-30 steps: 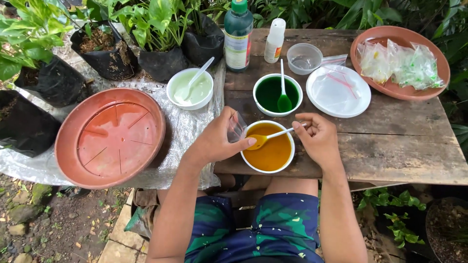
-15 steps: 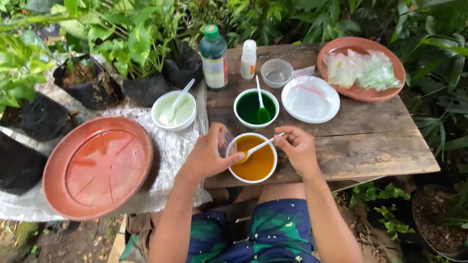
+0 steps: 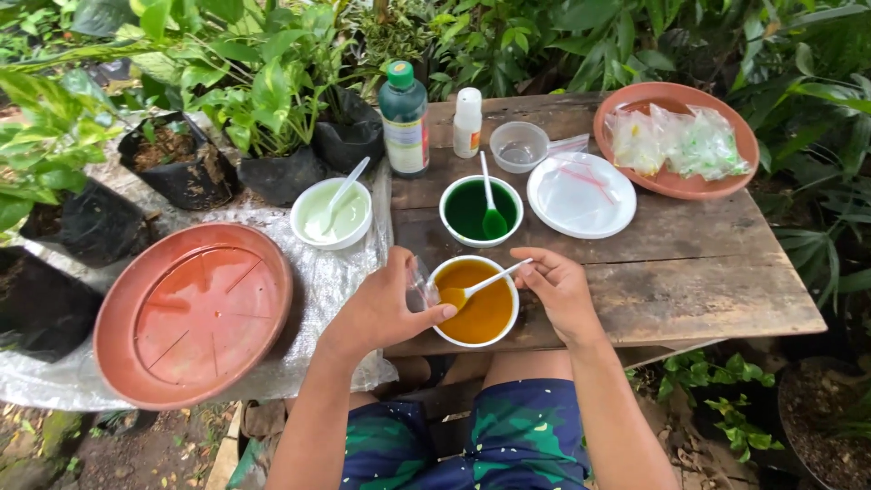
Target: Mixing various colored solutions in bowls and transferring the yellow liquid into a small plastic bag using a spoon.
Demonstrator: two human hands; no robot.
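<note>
The white bowl of orange liquid [image 3: 474,311] sits at the near edge of the weathered wooden table [image 3: 689,272]. The right hand [image 3: 561,290] pinches a white plastic spoon [image 3: 481,285], its loaded tip raised over the bowl. The left hand [image 3: 386,308] has its fingers closed on a small clear plastic bag [image 3: 420,283] beside the rim. Risk: the limp bag mouth could collapse or the spoon tilt, spilling liquid onto the table; a knock could tip the bowl off the edge.

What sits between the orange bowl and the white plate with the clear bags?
In the head view, only bare wooden tabletop lies between the orange bowl and the white plate, apart from the right hand holding the spoon.
</note>
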